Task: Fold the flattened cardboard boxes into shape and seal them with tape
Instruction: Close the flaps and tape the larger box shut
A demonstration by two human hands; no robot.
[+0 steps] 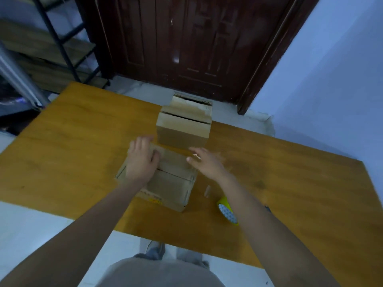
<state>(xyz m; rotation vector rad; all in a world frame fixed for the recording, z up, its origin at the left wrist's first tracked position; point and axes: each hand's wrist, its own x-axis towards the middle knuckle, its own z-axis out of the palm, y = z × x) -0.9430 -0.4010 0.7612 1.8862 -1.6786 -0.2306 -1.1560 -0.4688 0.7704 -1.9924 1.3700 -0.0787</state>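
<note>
Wooden table (83, 129); dark door (186, 44) behind; metal shelving (51, 38) left.

Dim and bluish overall, with flat, even light, no hard shadows and only small bright glints on the dark door (186, 44). Soft throughout, smeared worst by motion at the right hand (204, 162) and at the shelving (51, 44) in the upper left corner. Bowed by wide-angle distortion, with the table (290, 183) edges splaying outward and the forearms stretched huge toward the bottom corners.
</note>
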